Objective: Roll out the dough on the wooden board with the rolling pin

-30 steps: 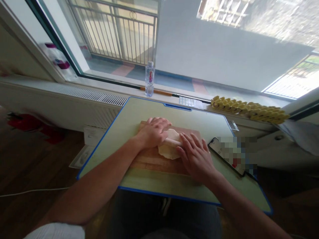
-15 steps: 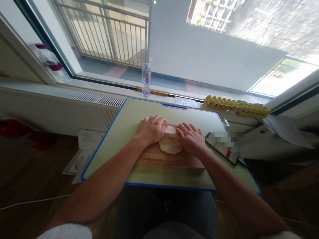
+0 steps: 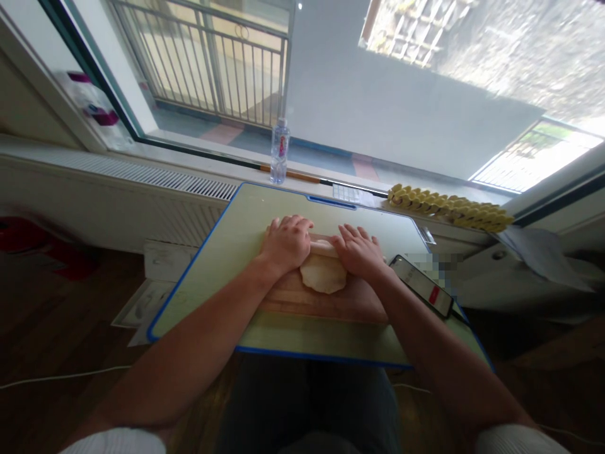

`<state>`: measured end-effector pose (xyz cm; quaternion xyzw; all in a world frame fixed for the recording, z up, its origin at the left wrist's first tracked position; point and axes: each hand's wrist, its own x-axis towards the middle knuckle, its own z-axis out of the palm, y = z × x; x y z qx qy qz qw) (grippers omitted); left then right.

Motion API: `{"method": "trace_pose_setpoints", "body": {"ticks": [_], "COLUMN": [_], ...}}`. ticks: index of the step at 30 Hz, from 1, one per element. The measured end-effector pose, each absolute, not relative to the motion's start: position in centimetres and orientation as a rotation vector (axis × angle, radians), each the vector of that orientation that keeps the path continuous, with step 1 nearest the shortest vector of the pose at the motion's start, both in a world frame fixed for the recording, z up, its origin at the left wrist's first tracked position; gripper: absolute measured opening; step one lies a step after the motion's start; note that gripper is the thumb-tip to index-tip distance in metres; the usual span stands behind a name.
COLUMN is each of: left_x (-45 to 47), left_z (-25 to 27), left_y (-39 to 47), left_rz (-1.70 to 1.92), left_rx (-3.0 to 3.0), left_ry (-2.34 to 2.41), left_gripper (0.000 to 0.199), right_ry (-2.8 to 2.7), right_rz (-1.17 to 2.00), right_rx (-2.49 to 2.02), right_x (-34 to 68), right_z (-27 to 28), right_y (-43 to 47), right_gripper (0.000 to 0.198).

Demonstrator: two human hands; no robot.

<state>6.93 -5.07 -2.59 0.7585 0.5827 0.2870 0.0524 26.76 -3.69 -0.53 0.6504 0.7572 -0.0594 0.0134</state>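
A pale rolling pin [image 3: 323, 248] lies crosswise over the far part of a flattened sheet of dough [image 3: 324, 276]. The dough rests on a wooden cutting board [image 3: 326, 308]. On the pin's left end is my left hand [image 3: 287, 243], its fingers curved over the top. My right hand [image 3: 360, 251] covers the right end, fingers bent forward over it. Both palms hide most of the pin, and only its middle shows between them.
Under the board is a pale table [image 3: 222, 252] with a blue edge. A phone [image 3: 423, 287] lies at its right side. By the window stand a water bottle [image 3: 280, 151] and yellow egg cartons [image 3: 449, 207]. A radiator [image 3: 184, 217] runs along the left wall.
Both hands and the rolling pin have shifted slightly away from me over the dough. A little more of the dough shows on the near side. The camera view has moved slightly.
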Motion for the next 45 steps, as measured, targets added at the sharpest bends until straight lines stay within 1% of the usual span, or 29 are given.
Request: {"method": "trace_pose_setpoints", "body": {"ticks": [4, 9, 12, 15, 18, 21, 24, 27, 30, 36, 41, 45], "left_x": [6.8, 6.8, 6.9, 7.1, 7.2, 7.0, 6.5, 6.2, 6.5, 8.0, 7.8, 7.3], "left_z": [-2.6, -1.5, -0.9, -0.8, -1.3, -2.1, -2.5, -2.3, -1.8, -1.5, -2.0, -2.3], "left_y": [-5.1, -5.5, -5.8, -6.0, -5.9, -5.4, -4.7, -4.6, -5.2, -7.0, -6.4, -5.6], "left_rz": [0.880, 0.991, 1.012, 0.981, 0.909, 0.844, 0.808, 0.826, 0.823, 0.667, 0.700, 0.656], "left_rx": [2.311, 2.303, 2.284, 2.306, 2.330, 2.305, 2.259, 2.223, 2.238, 2.347, 2.369, 2.340], "left_ry": [1.751, 1.654, 1.634, 1.625, 1.660, 1.752, 1.781, 1.773, 1.734, 1.655, 1.850, 1.953], "left_gripper": [0.034, 0.035, 0.034, 0.031, 0.030, 0.030, 0.033, 0.034, 0.032, 0.031, 0.027, 0.034], "right_ry": [2.380, 2.492, 2.493, 2.503, 2.473, 2.445, 2.454, 2.466, 2.507, 2.596, 2.531, 2.425], "right_rz": [-0.172, -0.003, -0.002, -0.006, -0.064, -0.142, -0.144, -0.111, -0.056, 0.043, 0.002, -0.087], "right_rx": [1.997, 1.900, 1.907, 1.940, 1.998, 2.009, 1.971, 1.949, 1.901, 1.897, 1.908, 1.954], "right_x": [26.7, 27.5, 27.7, 27.1, 26.2, 25.4, 25.1, 25.4, 26.2, 27.3, 26.5, 25.3], "right_z": [-0.5, -0.8, -1.0, -1.0, -0.9, -0.8, -0.7, -0.6, -0.7, -1.7, -1.2, -0.6], "right_y": [-3.6, -9.3, -11.3, -10.0, -6.4, -3.1, -2.4, -4.2, -7.5, -11.9, -8.9, -3.9], "right_gripper": [0.065, 0.064, 0.062, 0.062, 0.060, 0.061, 0.062, 0.061, 0.061, 0.063, 0.061, 0.062]}}
